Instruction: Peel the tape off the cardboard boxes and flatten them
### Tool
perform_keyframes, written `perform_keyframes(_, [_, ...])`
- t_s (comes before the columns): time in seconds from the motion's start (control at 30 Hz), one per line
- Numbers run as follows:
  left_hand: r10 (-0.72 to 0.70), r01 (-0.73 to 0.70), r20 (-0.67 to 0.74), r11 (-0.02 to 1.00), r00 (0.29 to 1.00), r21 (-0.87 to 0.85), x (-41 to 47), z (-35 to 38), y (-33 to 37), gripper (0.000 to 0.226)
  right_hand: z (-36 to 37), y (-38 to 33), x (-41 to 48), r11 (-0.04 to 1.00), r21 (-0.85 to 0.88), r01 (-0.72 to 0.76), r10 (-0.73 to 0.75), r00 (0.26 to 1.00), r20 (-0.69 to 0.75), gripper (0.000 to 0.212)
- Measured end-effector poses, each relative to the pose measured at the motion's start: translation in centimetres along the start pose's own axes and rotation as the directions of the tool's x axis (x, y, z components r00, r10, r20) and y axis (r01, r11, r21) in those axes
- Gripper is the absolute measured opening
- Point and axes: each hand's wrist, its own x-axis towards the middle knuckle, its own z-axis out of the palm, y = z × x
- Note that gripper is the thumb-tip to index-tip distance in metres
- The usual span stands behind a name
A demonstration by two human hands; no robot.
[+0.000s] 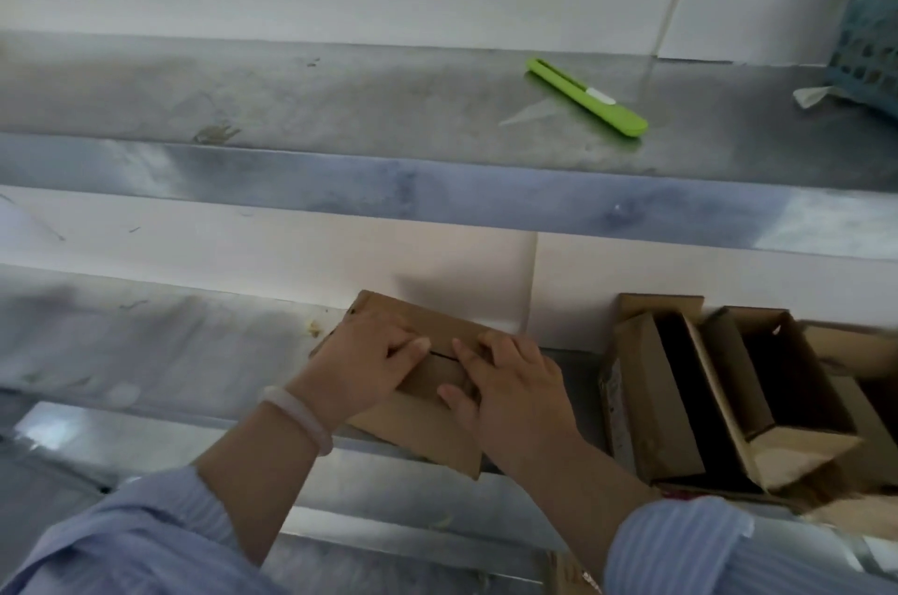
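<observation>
A small closed cardboard box (pixel 427 429) lies on the lower steel shelf (pixel 160 351), overhanging its front edge. My left hand (pixel 369 361) rests on the box's top left, fingers curled toward the centre seam. My right hand (pixel 505 385) lies on the top right, fingertips at the same seam and thumb on the near flap. The two hands nearly touch over the slit between the flaps. Whether any tape is pinched is hidden by the fingers.
Several opened cardboard boxes (pixel 729 400) stand on the shelf to the right. On the upper steel shelf (pixel 340 108) lie a green utility knife (pixel 588 97), a scrap of clear tape (pixel 527 113) and, at far right, a blue plastic basket (pixel 870 40).
</observation>
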Motion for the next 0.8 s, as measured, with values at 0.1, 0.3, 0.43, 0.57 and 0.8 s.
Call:
perform_keyframes(0.1, [-0.053, 0.053, 0.105, 0.999, 0.993, 0.002, 0.3, -0.2, 0.3, 0.023, -0.3, 0.0, 0.1, 0.999, -0.031, -0.011, 0.012, 0.999, 0.035, 0.055])
perform_keyframes(0.3, [-0.15, 0.155, -0.069, 0.984, 0.986, 0.083, 0.2, 1.0, 0.5, 0.017, -0.5, 0.3, 0.1, 0.998, 0.047, 0.039, -0.044, 0.992, 0.115, 0.079])
perform_keyframes(0.43, [-0.22, 0.219, -0.2, 0.975, 0.955, -0.027, 0.4, 0.8, -0.1, 0.014, -0.9, 0.1, 0.0, 0.997, 0.072, 0.006, -0.015, 0.992, 0.127, 0.088])
perform_keyframes(0.57, [-0.183, 0.197, -0.35, 0.98, 0.919, 0.003, 0.1, -0.7, -1.9, 0.012, -1.3, 0.1, 0.0, 0.998, 0.068, -0.005, -0.004, 0.991, 0.136, 0.09])
perform_keyframes(0.8, [-0.016, 0.022, -0.077, 0.996, 0.997, 0.083, -0.3, -0.6, -3.1, 0.039, -1.2, -0.7, 0.2, 0.999, -0.041, -0.015, 0.02, 0.992, 0.128, 0.081])
